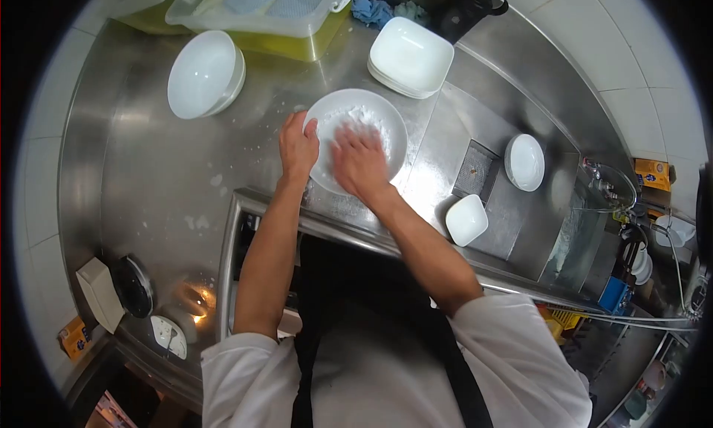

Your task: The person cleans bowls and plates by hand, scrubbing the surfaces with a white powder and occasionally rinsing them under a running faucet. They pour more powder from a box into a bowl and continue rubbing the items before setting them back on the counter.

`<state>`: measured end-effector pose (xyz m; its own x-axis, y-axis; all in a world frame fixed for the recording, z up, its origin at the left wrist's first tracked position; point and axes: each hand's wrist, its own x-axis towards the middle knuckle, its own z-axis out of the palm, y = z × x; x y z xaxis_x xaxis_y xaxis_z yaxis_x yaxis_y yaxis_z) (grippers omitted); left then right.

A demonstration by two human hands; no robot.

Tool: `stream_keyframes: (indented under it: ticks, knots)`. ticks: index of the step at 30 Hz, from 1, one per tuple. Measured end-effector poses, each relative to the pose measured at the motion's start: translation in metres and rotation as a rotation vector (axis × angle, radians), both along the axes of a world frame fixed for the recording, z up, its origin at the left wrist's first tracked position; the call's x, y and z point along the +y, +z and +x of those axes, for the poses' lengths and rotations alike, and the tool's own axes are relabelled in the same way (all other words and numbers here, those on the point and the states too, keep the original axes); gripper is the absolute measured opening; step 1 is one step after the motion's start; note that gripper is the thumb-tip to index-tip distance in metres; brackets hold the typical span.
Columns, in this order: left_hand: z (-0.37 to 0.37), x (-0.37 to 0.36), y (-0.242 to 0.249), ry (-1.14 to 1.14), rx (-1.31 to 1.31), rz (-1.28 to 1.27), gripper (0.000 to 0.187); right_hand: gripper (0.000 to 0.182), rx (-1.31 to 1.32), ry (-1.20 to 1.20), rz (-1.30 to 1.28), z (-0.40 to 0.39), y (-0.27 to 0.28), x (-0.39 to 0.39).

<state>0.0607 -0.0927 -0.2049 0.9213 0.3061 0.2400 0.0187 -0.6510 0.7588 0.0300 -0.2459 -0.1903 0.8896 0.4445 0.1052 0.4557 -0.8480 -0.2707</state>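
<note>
A white round plate (394, 123) lies on the steel counter in front of me, with white foam or powder over its inside. My left hand (298, 147) grips the plate's left rim, thumb on the inner side. Over the plate's middle is my right hand (359, 159), palm down, its fingers smeared by motion. Whether anything is under those fingers is hidden. To the upper right of the plate is a stack of white square bowls (411, 57). Stacked white round bowls (204, 75) stand at the upper left.
A clear plastic tub (256, 12) is at the back, near blue cloths (371, 11) and a black container (468, 8). On the right, a small square bowl (467, 220) and stacked oval dishes (524, 163) flank a drain (475, 170). Pale spots mark the steel counter (163, 153).
</note>
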Motion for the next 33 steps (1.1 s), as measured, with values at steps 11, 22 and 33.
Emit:
stream_keyframes:
  ticks: [11,22,33]
  knots:
    - [-0.005,0.003,-0.003,-0.019,0.021,-0.025,0.023,0.041,-0.064,0.023,-0.071,-0.011,0.002,0.001]
    - [-0.007,0.006,-0.008,-0.066,-0.024,-0.045,0.022,0.043,0.023,0.057,-0.19,-0.024,0.01,0.014]
    - [0.008,0.003,-0.009,-0.005,-0.052,-0.077,0.022,0.045,0.101,0.04,-0.006,-0.061,0.015,0.004]
